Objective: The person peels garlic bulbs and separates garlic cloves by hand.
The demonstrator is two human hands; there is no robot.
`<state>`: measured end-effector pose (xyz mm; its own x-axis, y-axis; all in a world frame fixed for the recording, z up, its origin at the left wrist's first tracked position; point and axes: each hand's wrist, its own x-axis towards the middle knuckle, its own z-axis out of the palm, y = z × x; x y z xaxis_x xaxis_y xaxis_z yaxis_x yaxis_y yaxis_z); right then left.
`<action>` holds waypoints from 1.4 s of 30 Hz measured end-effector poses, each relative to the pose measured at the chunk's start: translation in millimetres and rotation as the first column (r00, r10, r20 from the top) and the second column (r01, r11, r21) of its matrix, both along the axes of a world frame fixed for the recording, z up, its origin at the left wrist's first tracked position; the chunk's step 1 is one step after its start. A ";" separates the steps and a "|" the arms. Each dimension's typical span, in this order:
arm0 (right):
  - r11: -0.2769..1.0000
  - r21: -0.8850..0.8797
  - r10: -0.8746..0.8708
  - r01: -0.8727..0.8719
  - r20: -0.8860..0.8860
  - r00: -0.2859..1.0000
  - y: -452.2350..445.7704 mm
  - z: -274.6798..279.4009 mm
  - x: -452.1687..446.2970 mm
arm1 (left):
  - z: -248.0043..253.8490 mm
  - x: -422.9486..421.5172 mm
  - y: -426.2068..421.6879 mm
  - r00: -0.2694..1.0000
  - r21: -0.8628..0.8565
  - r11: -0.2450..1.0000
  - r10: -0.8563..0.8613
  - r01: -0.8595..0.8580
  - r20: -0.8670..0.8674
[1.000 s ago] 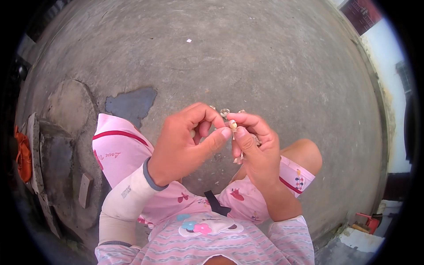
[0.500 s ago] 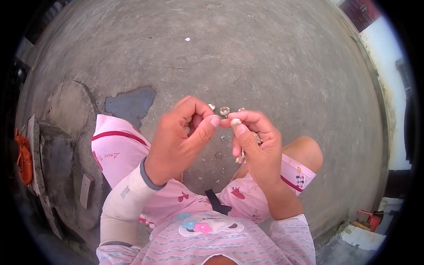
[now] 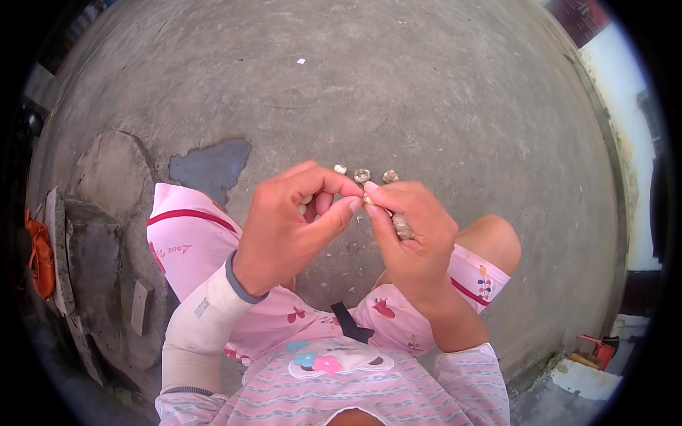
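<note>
Head view: the wearer's hands meet over the concrete ground (image 3: 440, 99), b/w the knees. L hand (image 3: 280, 227) is curled shut round a few pale cloves (image 3: 305, 204), prob. peeled garlic; its thumb & index tips come together at a small clove (image 3: 367, 200). R hand (image 3: 419, 231) has that clove pinched b/w thumb & index, w/ a whitish-brown bulb (image 3: 403, 227) tucked lower down, against the palm side & fingers. Can't tell if L fingertips grip the clove itself or just a bit of its skin; too small.

Step in hand, judging by the pose: fine fingertip work on one clove, prob. picking at its skin. Next move seems to call for a steady R pinch & a light L tip-pull, w/ the L curl kept snug so the pale cloves don't slip out. R lower fingers need to hold the bulb w/o squeezing the clove loose.

Just beyond the fingertips, on the ground, are three more pieces in a loose row: a small whitish one (image 3: 340, 169) at L, a round brownish bulb (image 3: 362, 175) in the mid., & another brownish bulb (image 3: 390, 176) at R, apart from each other. Tiny pale flecks lie below the hands. Farther off: a white scrap (image 3: 301, 61); at far L, a wood block (image 3: 141, 307) & an orange item (image 3: 41, 259), ID unclear.
</note>
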<state>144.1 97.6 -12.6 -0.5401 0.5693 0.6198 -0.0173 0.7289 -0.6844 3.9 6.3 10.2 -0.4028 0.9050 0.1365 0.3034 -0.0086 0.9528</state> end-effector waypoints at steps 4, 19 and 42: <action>0.998 0.056 -0.026 0.023 0.054 0.998 -5.3 0.1 0.7 | -5.2 -0.4 0.8 1.000 -0.010 1.000 0.019 -0.020 -0.024; 0.392 -0.852 0.140 -0.348 -0.319 0.938 -2.9 8.1 6.7 | -0.7 -4.4 1.1 0.961 -0.044 0.996 0.083 -0.074 0.262; 0.982 -0.175 0.068 -0.065 0.009 0.998 -2.6 0.4 1.9 | -2.7 -1.4 0.1 0.987 0.025 1.000 0.018 -0.014 -0.162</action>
<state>146.0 95.0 -12.2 -0.5888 0.6306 0.5057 -0.0503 0.5958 -0.8016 2.5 6.3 7.5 -0.3879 0.8944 0.2225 0.4541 -0.0246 0.8906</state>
